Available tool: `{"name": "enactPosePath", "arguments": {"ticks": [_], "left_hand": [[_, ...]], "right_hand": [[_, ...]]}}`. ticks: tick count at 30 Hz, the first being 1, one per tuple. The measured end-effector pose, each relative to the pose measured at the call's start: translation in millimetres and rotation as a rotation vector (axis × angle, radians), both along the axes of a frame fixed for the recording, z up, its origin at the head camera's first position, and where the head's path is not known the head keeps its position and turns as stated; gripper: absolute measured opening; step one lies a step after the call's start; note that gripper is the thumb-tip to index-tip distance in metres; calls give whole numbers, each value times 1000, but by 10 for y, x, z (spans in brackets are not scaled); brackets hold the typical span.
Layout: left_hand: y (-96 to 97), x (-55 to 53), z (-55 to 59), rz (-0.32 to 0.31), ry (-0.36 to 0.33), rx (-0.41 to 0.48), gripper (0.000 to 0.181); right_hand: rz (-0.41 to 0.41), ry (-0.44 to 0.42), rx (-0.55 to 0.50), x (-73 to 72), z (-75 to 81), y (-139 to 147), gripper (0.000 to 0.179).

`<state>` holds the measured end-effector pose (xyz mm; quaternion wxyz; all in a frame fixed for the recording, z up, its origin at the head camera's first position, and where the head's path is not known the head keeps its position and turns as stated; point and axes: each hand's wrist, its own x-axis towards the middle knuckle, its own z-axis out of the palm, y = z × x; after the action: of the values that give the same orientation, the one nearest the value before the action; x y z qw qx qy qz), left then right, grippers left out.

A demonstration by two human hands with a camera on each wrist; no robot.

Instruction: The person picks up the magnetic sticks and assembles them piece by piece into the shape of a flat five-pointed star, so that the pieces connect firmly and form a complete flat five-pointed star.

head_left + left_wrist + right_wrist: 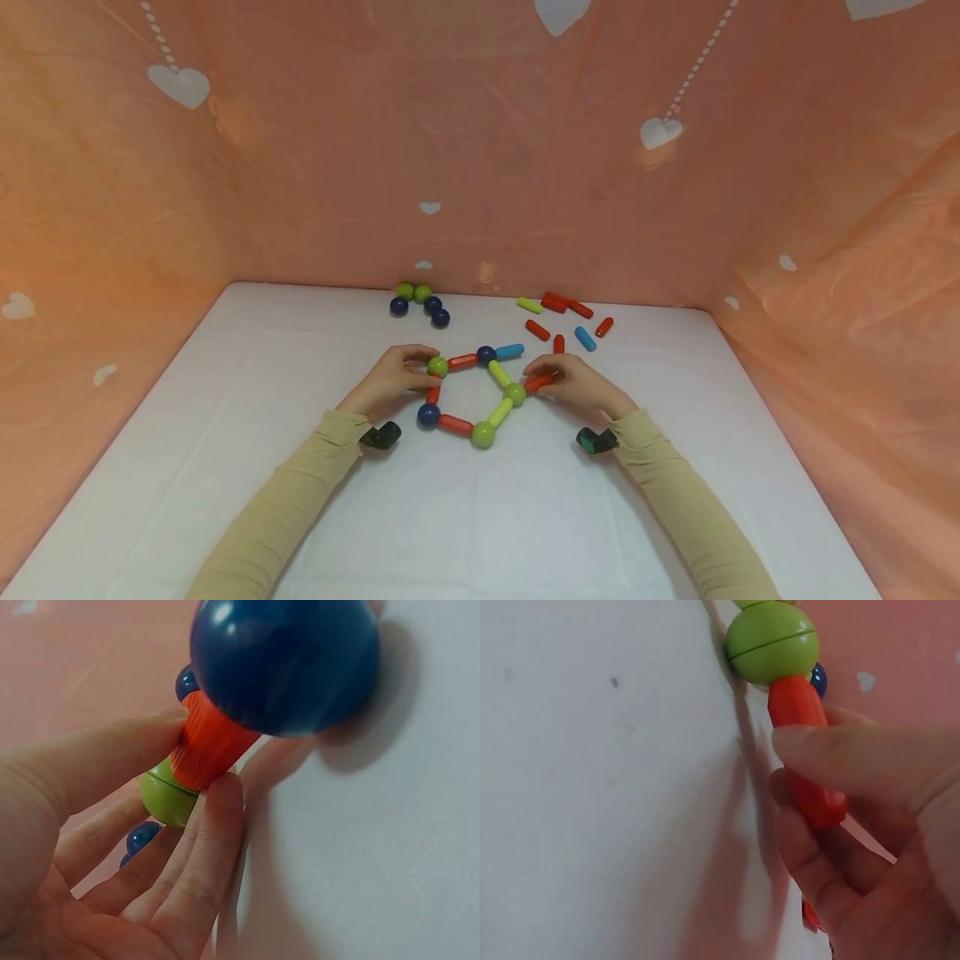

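A closed ring of coloured rods and balls lies on the white table; a blue rod [510, 352] juts from its far dark blue ball [486, 356]. At the ring's left side my left hand [393, 377] pinches a red rod [214, 742] between thumb and fingers. That rod joins a green ball [166, 795] to a large-looking dark blue ball [285, 660]. On the right, my right hand [573, 383] pinches another red rod [799, 709], whose end meets the green ball [772, 645] at the ring's right corner. Its other end is free.
Loose green and dark blue balls [441, 318] sit at the back left of the table. Several loose rods, red, yellow-green and blue [585, 338], lie at the back right, one red rod [558, 342] just beyond my right hand. A pink cloth wall [480, 167] encloses the back and sides.
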<state>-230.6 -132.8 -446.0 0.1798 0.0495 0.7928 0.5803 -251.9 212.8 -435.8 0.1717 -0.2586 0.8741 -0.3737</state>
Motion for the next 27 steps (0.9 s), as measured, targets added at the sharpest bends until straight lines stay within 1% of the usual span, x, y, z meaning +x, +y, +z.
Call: {"name": "enactPosePath", "arguments": {"ticks": [5, 9, 12, 16, 19, 22, 25, 27], "left_hand": [[3, -11, -1, 0, 0, -6, 53], [4, -33, 12, -3, -20, -11, 52], [-1, -74, 42, -23, -11, -25, 49], [-15, -165, 75, -54, 24, -79, 45], [-13, -230, 88, -50, 28, -124, 40], [-3, -282, 102, -52, 33, -148, 37], [9, -327, 116, -74, 51, -158, 36], [14, -350, 121, -97, 64, -169, 36]], "right_hand": [[-12, -9, -51, 17, -19, 29, 34], [-43, -30, -81, 39, -25, 84, 35], [-89, -63, -79, 62, -26, 134, 36], [-157, -106, -82, 96, -24, 224, 39], [-223, -166, -97, 140, -12, 287, 42], [-303, -253, -123, 217, 12, 306, 43], [-324, -343, -176, 305, 33, 281, 41], [-303, -401, -212, 369, 43, 237, 41]]}}
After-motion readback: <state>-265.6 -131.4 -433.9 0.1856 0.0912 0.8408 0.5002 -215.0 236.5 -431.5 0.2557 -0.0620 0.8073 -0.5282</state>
